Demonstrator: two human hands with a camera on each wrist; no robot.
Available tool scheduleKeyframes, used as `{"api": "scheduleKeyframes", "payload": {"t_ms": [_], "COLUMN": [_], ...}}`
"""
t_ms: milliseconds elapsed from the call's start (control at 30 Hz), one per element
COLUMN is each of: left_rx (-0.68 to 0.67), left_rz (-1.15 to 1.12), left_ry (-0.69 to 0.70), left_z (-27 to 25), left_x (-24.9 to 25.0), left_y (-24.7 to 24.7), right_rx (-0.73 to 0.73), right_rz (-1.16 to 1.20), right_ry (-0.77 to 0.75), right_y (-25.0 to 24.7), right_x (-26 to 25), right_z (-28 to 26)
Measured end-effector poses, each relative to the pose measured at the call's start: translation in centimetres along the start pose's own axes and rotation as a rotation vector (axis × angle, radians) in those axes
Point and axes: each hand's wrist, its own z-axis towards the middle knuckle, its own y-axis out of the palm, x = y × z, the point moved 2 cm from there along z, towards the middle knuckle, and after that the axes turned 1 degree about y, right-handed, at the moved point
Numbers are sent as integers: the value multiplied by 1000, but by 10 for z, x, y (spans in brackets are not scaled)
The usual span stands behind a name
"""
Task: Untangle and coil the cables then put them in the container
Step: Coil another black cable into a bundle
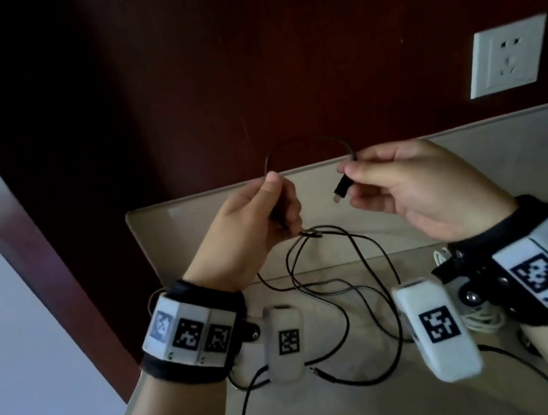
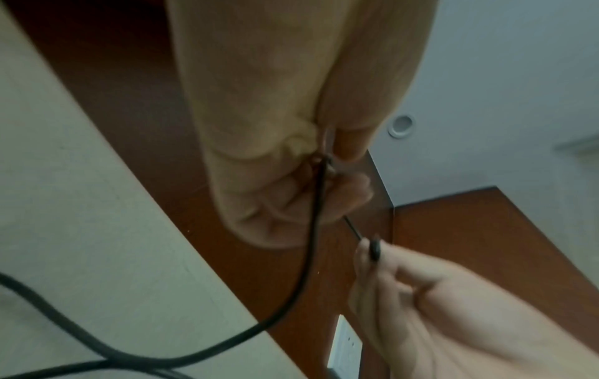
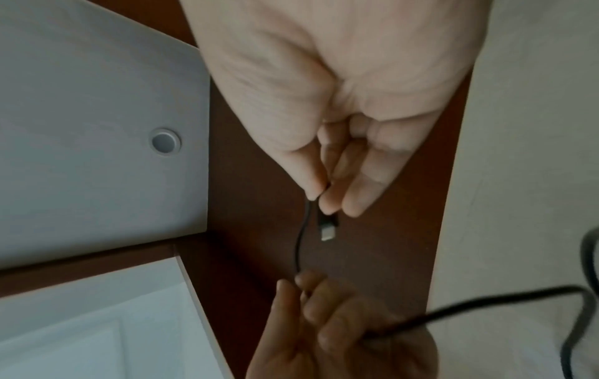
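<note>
The person is wearing a black fabric band around the left wrist (image 1: 192,345), and it is carrying a row of white panels printed with square black-and-white markers. A white rounded camera housing (image 1: 284,340) is jutting from that band on a black bracket, showing one more square marker on its top face. The right wrist (image 1: 546,268) is wearing a matching black band with larger white marker panels, fixed with silver screws (image 1: 471,296) on a black bracket. A second white housing (image 1: 436,325) is sticking out from it, also bearing a black square marker. Both hands are bare.
</note>
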Motion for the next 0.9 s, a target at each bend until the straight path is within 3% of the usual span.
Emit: {"api": "scheduleKeyframes", "payload": {"t_ms": [100, 200, 267, 367, 500, 700, 767, 900], "left_rx": [6, 13, 19, -36, -108, 52, 130, 174], "left_rz": [-263, -410, -427, -449, -315, -81, -156, -507], "left_ry": [77, 141, 159, 167, 161, 197, 251, 115], "left_z": [2, 3, 3, 2, -2, -1, -1, -2], "left_x": [1, 2, 0, -1, -4, -10, -7, 1], "left_y": [9, 14, 14, 15, 17, 29, 28, 25], "right_rx": [-47, -149, -192, -168, -113, -150, -176, -263], "right_rz": [47, -115, -119, 68, 287, -174, -261, -356], "right_ry": [72, 159, 203, 231, 259, 124, 90, 15], "right_y": [7, 17, 25, 33, 32, 28, 34, 43], "right_x": [1, 6, 12, 18, 20, 24, 25, 32], "right_z": [-3, -8, -11, -11, -9, -10, -11, -12]}}
